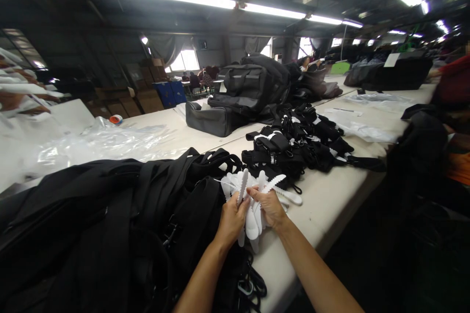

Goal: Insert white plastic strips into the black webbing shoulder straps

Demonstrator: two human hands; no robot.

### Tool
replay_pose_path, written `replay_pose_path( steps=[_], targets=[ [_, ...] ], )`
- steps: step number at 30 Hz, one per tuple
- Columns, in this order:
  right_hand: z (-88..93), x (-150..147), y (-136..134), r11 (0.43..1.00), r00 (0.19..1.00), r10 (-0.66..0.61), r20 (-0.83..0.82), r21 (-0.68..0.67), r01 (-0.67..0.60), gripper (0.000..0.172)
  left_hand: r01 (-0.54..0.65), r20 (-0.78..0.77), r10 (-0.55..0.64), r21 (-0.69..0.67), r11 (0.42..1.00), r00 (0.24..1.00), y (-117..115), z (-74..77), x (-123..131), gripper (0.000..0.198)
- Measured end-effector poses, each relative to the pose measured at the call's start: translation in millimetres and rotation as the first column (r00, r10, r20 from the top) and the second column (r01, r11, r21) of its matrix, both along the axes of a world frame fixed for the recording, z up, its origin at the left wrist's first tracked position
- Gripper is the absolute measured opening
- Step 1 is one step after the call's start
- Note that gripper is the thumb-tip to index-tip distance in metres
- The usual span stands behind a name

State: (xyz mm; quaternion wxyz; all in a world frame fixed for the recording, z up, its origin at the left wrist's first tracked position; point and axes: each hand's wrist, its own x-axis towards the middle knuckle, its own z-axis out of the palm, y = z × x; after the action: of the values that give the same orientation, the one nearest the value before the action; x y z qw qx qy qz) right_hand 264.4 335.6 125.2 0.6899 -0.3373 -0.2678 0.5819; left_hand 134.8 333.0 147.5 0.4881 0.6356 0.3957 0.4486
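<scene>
A heap of white strips (253,222) with rounded ends and toothed edges lies on the near side of the table. My left hand (232,216) is closed around one strip that points upward between thumb and fingers. Close beside it, my right hand (270,206) pinches among the strips, with some ends sticking out past its fingers; how many it holds is hidden. Black straps (176,205) with metal clips are piled to the left of my hands. Behind the strips sits a heap of bundled black straps (293,142), several with white strips wrapped around them.
The pale table (312,215) has its edge to my right. Grey-black bags (242,88) are stacked farther back. Clear plastic bags (110,139) lie at left, near an orange tape roll (116,119). A person in a red sleeve (453,78) stands at far right.
</scene>
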Motion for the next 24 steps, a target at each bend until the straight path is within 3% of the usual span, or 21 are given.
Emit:
replay_pose_path(
  steps=[4, 7, 11, 12, 15, 17, 19, 22, 24],
  targets=[
    [-0.4, 9.4, 5.4, 0.984, 0.983, -0.162, -0.085, -0.084, 0.155, 0.034, -0.132, 0.067, 0.137, -0.075, 0.988, 0.988, 5.9, -2.2, -3.6, 0.029],
    [4.0, 14.6, 4.8, 0.961, 0.956, -0.254, -0.146, -0.147, 0.233, 0.033, -0.119, 0.112, 0.134, -0.134, 0.984, 0.985, 7.3, -5.3, -2.7, 0.035],
    [7.1, 13.1, -0.2, 0.996, 0.993, 0.057, -0.106, -0.057, -0.064, 0.037, -0.035, 0.144, 0.062, -0.181, 0.983, 0.988, 6.0, -9.3, 1.2, 0.035],
    [7.0, 13.2, -0.5, 0.995, 0.991, 0.087, -0.097, -0.035, -0.091, 0.037, -0.035, 0.146, 0.063, -0.186, 0.982, 0.987, 6.1, -10.3, 1.3, 0.034],
    [7.0, 16.6, 1.4, 0.995, 0.985, -0.100, -0.140, -0.013, 0.099, 0.041, -0.071, 0.145, 0.098, -0.180, 0.981, 0.985, 7.2, -12.2, -0.8, 0.033],
    [9.3, 17.5, 2.0, 0.972, 0.960, -0.233, -0.155, -0.019, 0.233, 0.034, -0.082, 0.141, 0.107, -0.174, 0.981, 0.984, 7.3, -11.6, -2.2, 0.033],
    [13.0, 13.9, -0.2, 0.988, 0.981, -0.155, -0.119, -0.004, 0.155, 0.031, -0.065, 0.126, 0.088, -0.173, 0.983, 0.988, 6.4, -9.5, -2.4, 0.032],
    [16.6, 2.9, -6.3, 0.992, 0.991, 0.128, -0.047, 0.012, -0.128, 0.030, -0.010, 0.109, 0.027, -0.154, 0.988, 0.994, 4.6, -5.0, -0.4, 0.029],
    [15.2, -2.3, -8.6, 0.983, 0.984, 0.180, -0.017, 0.024, -0.180, 0.030, 0.031, 0.104, -0.018, -0.129, 0.991, 0.994, 3.5, -2.6, 1.3, 0.029]
  ],
)
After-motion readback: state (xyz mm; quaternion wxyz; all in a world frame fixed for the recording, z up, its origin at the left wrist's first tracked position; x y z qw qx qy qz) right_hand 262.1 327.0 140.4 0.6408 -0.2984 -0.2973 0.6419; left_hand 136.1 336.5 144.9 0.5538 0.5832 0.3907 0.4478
